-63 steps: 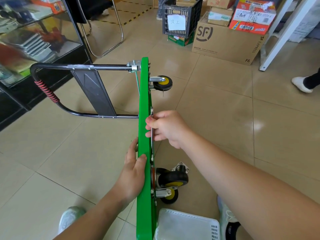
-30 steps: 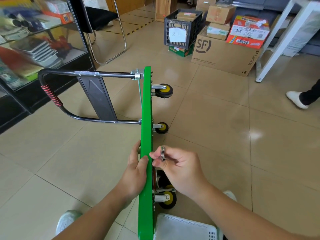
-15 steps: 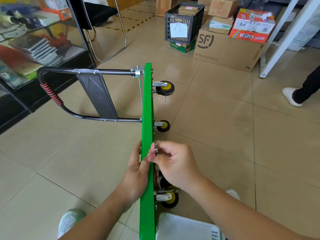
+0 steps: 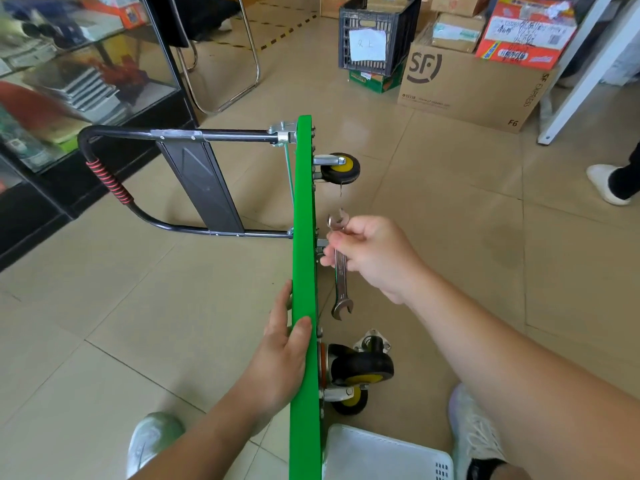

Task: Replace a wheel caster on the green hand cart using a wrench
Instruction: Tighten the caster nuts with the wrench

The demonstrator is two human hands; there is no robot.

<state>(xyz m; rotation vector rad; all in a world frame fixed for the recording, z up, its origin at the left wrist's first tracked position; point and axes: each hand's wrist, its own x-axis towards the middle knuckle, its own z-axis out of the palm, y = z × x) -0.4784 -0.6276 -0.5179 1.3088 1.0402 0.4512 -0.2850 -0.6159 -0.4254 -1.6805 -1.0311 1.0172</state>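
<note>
The green hand cart [image 4: 304,237] stands on its side edge, its wheels pointing right and its black folding handle [image 4: 138,174] pointing left. My left hand [image 4: 280,351] grips the deck's upper edge, thumb over the rim. My right hand [image 4: 374,254] holds a double open-ended steel wrench [image 4: 341,271] by its middle, upright and just right of the deck. A large black caster with a yellow hub [image 4: 360,367] sits at the near end, a smaller wheel [image 4: 349,401] below it. Another yellow-hubbed wheel [image 4: 341,168] is at the far end.
A white perforated basket [image 4: 384,455] lies on the floor at the cart's near end, between my shoes. A glass display case [image 4: 69,81] stands at left. A chair, a black crate [image 4: 377,32] and cardboard boxes [image 4: 471,84] sit beyond. Another person's foot [image 4: 606,183] is at right.
My right hand has moved up and away along the deck with the wrench, which now shows full length. The left hand keeps its grip on the deck edge.
</note>
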